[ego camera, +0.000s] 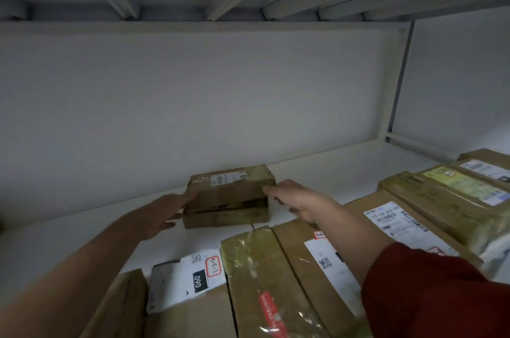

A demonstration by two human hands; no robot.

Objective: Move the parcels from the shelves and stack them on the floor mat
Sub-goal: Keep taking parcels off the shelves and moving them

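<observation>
Front cartons (pixel 276 282): taped, labelled; row stood nearer than small parcel (pixel 229 197).
L hand (pixel 165 213): fingers straight, lay flat on small parcel's left side.
R hand (pixel 298 199): fingers extended, touched its upper right edge.
Small parcel: sat on white shelf (pixel 82 227), by back wall (pixel 193 89).

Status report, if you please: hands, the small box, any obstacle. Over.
Left hand open at small box, left side. Right hand at its right edge, grip unclear. Box on shelf. Front parcels below arms.
</observation>
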